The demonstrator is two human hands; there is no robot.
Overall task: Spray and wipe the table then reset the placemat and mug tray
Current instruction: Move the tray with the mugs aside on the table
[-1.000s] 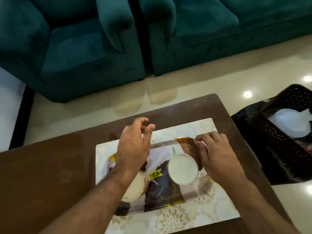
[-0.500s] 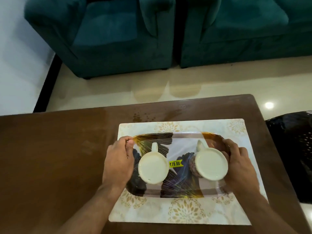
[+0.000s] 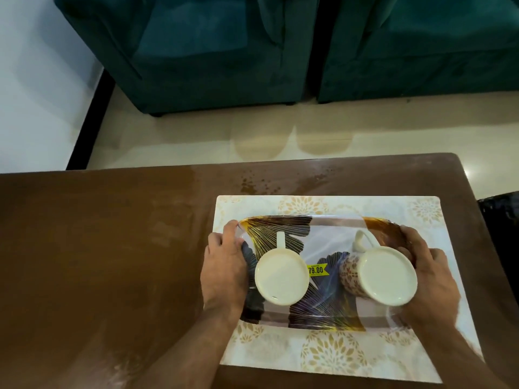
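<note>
A cream placemat with gold flower prints lies on the right half of the brown wooden table. On it sits a rectangular tray with a dark leaf pattern and a yellow price sticker. Two white mugs stand on the tray, the left mug and the right mug with a patterned outside. My left hand grips the tray's left end. My right hand grips its right end.
Wet streaks and droplets mark the table's far edge. Two teal sofas stand beyond the table on a pale tiled floor. A dark perforated basket shows at the right edge.
Both hands moved from hovering over the mugs to gripping the tray's two ends. The view swung so the tray and placemat sit squarely ahead.
</note>
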